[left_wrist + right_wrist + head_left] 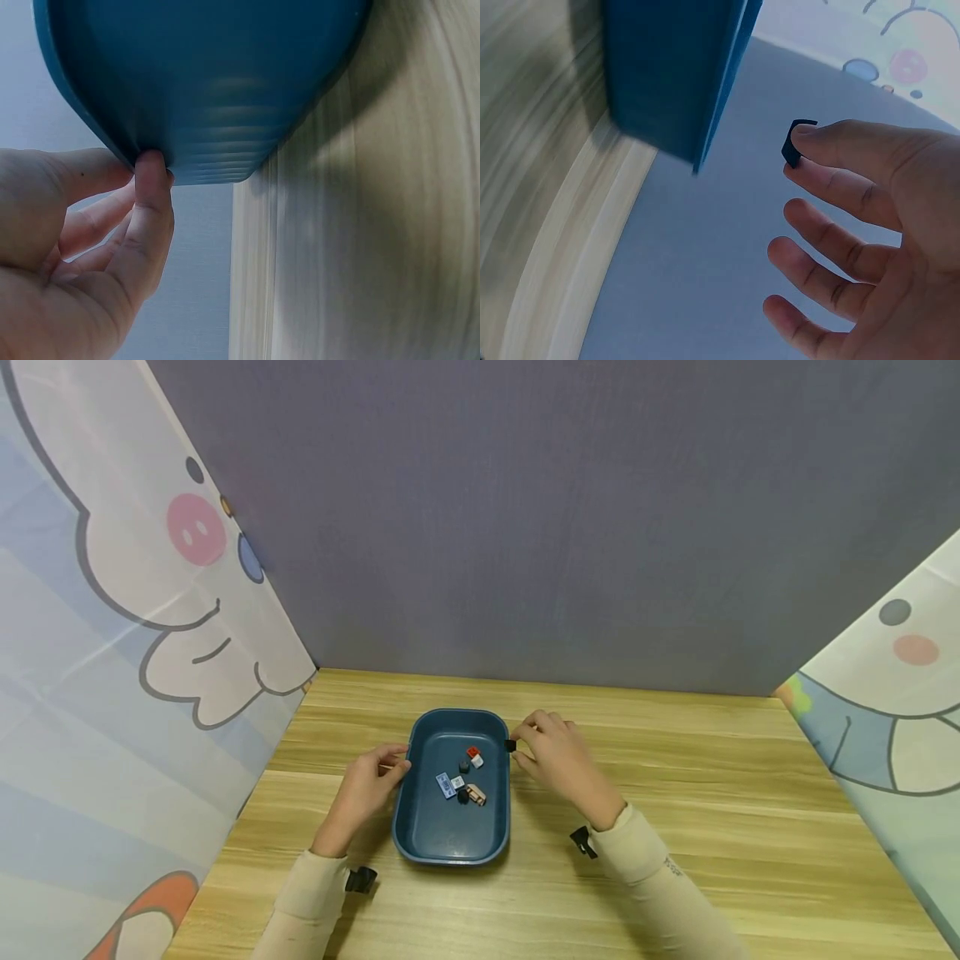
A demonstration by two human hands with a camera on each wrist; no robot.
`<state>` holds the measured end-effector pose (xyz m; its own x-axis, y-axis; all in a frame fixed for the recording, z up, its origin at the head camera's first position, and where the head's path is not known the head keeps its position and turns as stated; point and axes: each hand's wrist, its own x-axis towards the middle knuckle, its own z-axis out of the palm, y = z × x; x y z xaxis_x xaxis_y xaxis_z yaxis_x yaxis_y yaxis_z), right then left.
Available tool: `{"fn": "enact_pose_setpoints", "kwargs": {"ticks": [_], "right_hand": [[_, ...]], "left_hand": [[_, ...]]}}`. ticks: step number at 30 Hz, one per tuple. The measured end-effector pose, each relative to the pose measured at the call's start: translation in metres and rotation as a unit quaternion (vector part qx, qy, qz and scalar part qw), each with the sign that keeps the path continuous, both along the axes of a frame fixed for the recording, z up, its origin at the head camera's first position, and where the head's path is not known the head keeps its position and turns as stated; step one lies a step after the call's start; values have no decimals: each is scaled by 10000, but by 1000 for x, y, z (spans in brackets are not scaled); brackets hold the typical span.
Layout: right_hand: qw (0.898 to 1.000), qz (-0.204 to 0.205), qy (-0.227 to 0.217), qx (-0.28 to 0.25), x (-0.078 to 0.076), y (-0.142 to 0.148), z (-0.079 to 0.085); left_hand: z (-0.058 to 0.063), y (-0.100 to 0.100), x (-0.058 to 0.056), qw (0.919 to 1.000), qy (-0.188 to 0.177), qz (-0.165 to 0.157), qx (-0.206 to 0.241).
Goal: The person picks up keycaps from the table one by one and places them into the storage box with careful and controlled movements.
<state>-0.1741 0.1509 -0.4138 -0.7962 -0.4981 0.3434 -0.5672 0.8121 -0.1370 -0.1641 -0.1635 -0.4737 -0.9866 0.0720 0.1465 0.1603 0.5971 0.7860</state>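
Note:
A dark blue plastic tray (452, 852) with rounded corners stands on the table. My left hand (369, 785) pinches its left rim between thumb and fingers, which the left wrist view shows closely (82, 255). Between thumb and index finger my right hand (558, 756) holds a small black piece (791, 142), just beside the tray's right rim; its other fingers are spread apart. Inside the tray lie a red piece (472, 751), a white piece (477, 761), a blue printed tile (446, 785), a white printed tile (457, 782), a beige piece (476, 794) and dark pieces (462, 796).
The tray rests on a wood-grain table (675, 793). A grey panel (525, 527) rises behind the table's far edge. Cartoon-printed sheets (112, 610) hang at both sides. Black straps (362, 880) are at both wrists.

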Motion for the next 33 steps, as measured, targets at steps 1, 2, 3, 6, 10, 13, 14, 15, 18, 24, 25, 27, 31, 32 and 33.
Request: {"fn": "enact_pose_setpoints", "kwargs": {"ticks": [1, 2, 3, 6, 10, 13, 14, 15, 18, 24, 25, 27, 31, 32, 33], "right_hand": [[10000, 31, 14, -11, 0, -3, 0], [10000, 64, 30, -8, 0, -5, 0], [10000, 89, 43, -3, 0, -7, 0], [9999, 157, 33, 4, 0, -12, 0], [9997, 218, 2, -69, 0, -15, -1], [9996, 242, -20, -165, 0, -16, -1], [9995, 240, -20, -188, 0, -15, -1], [9995, 242, -26, -217, 1, -15, -1], [9993, 237, 17, -273, 1, -12, -1], [9991, 222, 128, -329, 3, -5, 0], [9991, 213, 137, -343, 4, -3, 1], [9992, 177, 154, -337, 5, 2, 1], [9994, 82, 151, -285, 9, 13, 2], [9995, 56, 143, -276, 10, 17, 2], [9996, 29, 145, -256, 11, 20, 1]], "left_hand": [[0, 0, 0, 10000, 1, -7, 0], [0, 0, 0, 10000, 6, -10, -7], [0, 0, 0, 10000, 5, -16, -7], [0, 0, 0, 10000, 20, -25, -5], [0, 1, 0, 10000, 19, -28, 14], [0, 1, 0, 10000, 1, -24, 22], [0, 1, 0, 10000, -5, -22, 23], [1, 1, 0, 10000, -15, -11, 20], [1, 1, 1, 10000, -38, 7, 11], [0, 0, 0, 10000, -66, 32, -25], [0, 0, 0, 10000, -64, 28, -26], [0, 0, 0, 10000, -53, 15, -21], [0, 0, 0, 10000, -63, 10, -14], [0, 0, 0, 10000, -62, 9, -12], [1, 0, 0, 10000, -60, 15, -7]]}}
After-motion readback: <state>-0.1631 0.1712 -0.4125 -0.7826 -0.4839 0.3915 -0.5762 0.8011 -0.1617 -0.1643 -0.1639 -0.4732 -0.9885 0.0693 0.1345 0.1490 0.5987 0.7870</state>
